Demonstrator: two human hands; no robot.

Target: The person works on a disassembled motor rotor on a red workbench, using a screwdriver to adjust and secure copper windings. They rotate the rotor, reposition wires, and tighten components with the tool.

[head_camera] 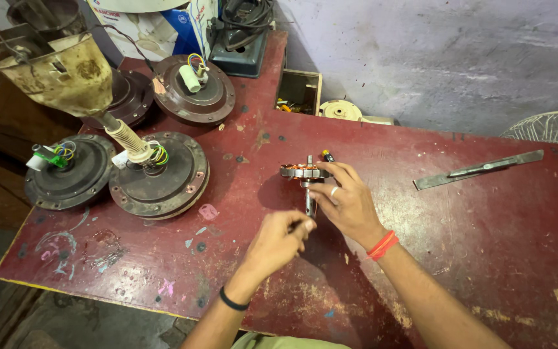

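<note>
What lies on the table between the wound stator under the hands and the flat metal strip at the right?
In the head view, only bare red tabletop separates the stator from the metal strip. The right hand grips the stator from that side.

A worn red table (485,258) carries four round fan motor housings (159,174) at its left, a flat metal strip (479,169) at the right, and a dark boxy device (240,45), possibly an iron, at the back.
</note>
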